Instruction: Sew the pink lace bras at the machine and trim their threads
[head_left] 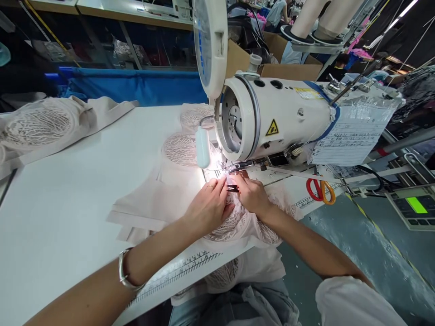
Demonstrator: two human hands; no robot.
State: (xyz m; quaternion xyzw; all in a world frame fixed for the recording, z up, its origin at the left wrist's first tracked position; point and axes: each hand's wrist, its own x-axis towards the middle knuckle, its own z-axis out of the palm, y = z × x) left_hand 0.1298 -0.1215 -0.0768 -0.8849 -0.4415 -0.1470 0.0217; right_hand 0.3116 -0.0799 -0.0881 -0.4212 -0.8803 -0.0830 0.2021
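Under the needle, my left hand (208, 206) presses the lace (234, 222) flat; my right hand (250, 194) pinches snips (233, 188). I'd cut close, fabric taut.

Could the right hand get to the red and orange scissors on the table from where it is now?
Probably yes. The scissors lie in the open on the table, to the right of the right hand, with nothing between them. That hand is busy on the lace fabric with the left hand by the sewing machine.

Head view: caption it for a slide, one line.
Both hands, left hand and right hand, press lace fabric under a sewing machine.
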